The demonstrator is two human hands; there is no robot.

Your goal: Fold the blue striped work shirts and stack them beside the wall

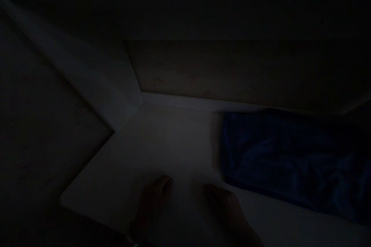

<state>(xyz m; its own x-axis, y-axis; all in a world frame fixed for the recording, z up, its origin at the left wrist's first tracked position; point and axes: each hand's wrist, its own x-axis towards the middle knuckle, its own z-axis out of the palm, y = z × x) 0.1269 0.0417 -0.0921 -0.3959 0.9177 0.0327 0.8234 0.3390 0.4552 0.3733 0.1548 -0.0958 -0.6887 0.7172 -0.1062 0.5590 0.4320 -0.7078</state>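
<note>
The view is very dark. My left hand [153, 200] lies low in the picture on a pale flat surface [162, 142], its tip pointing away from me. Something dark, perhaps a band, sits at its wrist. My right hand [228, 212] rests beside it on the same surface, just short of a dark blue cloth [290, 162]. Neither hand seems to hold anything, but the fingers are too dim to make out.
The pale surface ends in a corner at the back left, closed in by a back wall [232, 73] and a slanted side panel [43, 123] with a light edge strip. The blue cloth covers the right part of the surface.
</note>
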